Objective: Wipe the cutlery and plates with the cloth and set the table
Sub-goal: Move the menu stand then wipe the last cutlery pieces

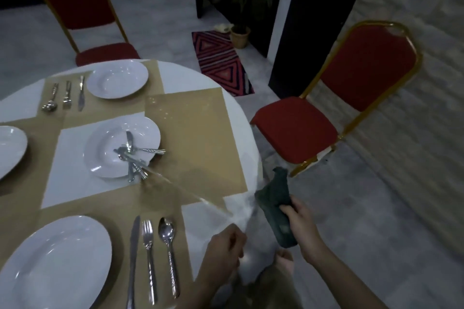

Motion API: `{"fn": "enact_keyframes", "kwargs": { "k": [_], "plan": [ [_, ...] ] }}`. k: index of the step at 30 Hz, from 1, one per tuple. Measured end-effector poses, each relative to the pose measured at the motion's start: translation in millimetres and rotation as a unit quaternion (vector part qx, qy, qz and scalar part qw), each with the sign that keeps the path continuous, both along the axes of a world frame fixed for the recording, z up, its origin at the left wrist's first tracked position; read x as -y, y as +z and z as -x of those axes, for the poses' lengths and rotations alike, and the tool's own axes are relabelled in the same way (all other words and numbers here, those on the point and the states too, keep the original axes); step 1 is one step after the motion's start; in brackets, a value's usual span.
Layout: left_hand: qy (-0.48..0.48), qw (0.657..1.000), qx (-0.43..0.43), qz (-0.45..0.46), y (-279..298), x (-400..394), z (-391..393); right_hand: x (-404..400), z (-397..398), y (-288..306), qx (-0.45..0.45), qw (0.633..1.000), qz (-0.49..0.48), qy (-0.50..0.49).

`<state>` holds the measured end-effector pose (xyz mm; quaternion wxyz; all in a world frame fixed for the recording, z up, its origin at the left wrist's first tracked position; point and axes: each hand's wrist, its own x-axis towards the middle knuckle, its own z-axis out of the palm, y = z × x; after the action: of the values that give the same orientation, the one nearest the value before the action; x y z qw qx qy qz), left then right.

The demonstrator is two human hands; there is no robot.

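A round white table [241, 118] carries tan placemats. My right hand [298, 218] grips a dark green cloth [275, 206] just off the table's right edge. My left hand [226, 248] is curled round a piece of cutlery [190, 193] that shows only as a blurred silver streak across the mat. In the middle, a white plate [105, 158] holds several loose pieces of cutlery [130, 155]. Near me, a white plate [55, 263] has a knife [133, 258], fork [149, 258] and spoon [168, 246] laid beside it. A far plate [118, 79] has its own cutlery set [66, 94].
Another white plate [10, 148] sits at the left edge. A red chair [298, 130] with a gold frame stands to the right of the table, and another red chair [75, 0] stands beyond it. A striped rug [221, 60] and a plant pot [239, 36] are on the floor.
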<state>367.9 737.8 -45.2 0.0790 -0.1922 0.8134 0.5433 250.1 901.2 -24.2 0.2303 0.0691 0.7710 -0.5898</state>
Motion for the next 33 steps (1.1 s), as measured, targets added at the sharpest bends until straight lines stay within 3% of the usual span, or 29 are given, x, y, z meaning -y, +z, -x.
{"fn": "enact_keyframes", "kwargs": {
  "k": [5, 14, 20, 24, 33],
  "plan": [
    [0.077, 0.996, 0.047, 0.006, -9.9, -34.1, 37.4, 8.7, 84.3, -6.6, -0.002, 0.989, 0.004, 0.147],
    [0.303, 0.952, 0.037, 0.005, 10.1, -77.1, 138.3, 17.4, 192.8, 1.8, -0.013, 0.924, 0.02, 0.382],
    [0.423, 0.906, 0.01, -0.02, 11.1, -48.6, 173.0, 58.1, 241.0, -6.3, -0.019, 0.894, 0.027, 0.447],
    [0.512, 0.857, -0.024, -0.054, 4.7, -17.4, 195.3, 95.6, 266.9, -11.6, -0.014, 0.879, 0.033, 0.475],
    [0.588, 0.805, -0.017, -0.082, 14.0, 53.7, 232.7, 181.2, 303.2, 7.5, -0.009, 0.848, 0.037, 0.528]
  ]
}}
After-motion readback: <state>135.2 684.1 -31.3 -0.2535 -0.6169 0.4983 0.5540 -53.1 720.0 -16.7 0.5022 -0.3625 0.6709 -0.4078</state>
